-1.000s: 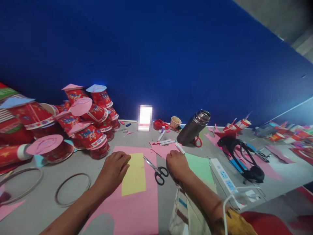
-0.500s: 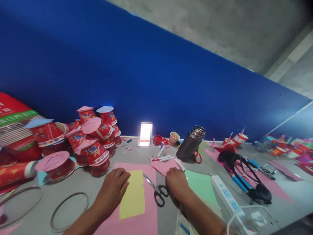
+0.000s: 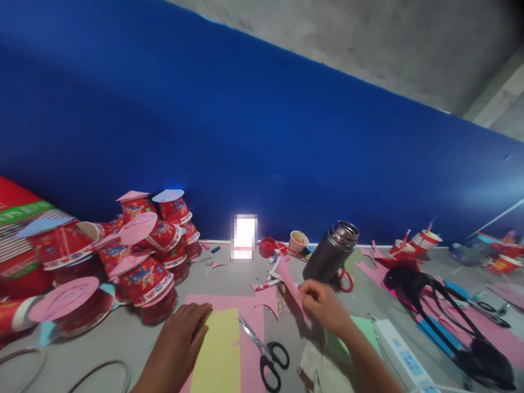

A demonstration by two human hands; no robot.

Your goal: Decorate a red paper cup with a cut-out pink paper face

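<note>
My left hand [image 3: 186,333] rests at the left edge of the yellow paper [image 3: 216,352], which lies on a larger pink sheet [image 3: 251,333]; its fingers lie together, and whether anything is under them is hidden. My right hand [image 3: 319,303] pinches the edge of a raised pink paper scrap [image 3: 291,286] left of the dark bottle. Black-handled scissors [image 3: 265,349] lie between my hands, blades partly over the pink sheet. Another pink scrap [image 3: 267,299] and some markers [image 3: 272,273] are just beyond them. A green sheet [image 3: 366,330] is partly under my right forearm.
Stacked red paper cups [image 3: 147,278] with paper discs stand at left, near metal rings [image 3: 102,371]. An open dark bottle [image 3: 331,254] stands behind my right hand. Farther right are a white power strip [image 3: 405,355], a black headset [image 3: 442,322] and more red cups [image 3: 423,243].
My right hand has lifted a pink scrap off the table and holds it tilted up. The markers around it have shifted. The camera view has moved slightly, while my left hand stays beside the yellow paper.
</note>
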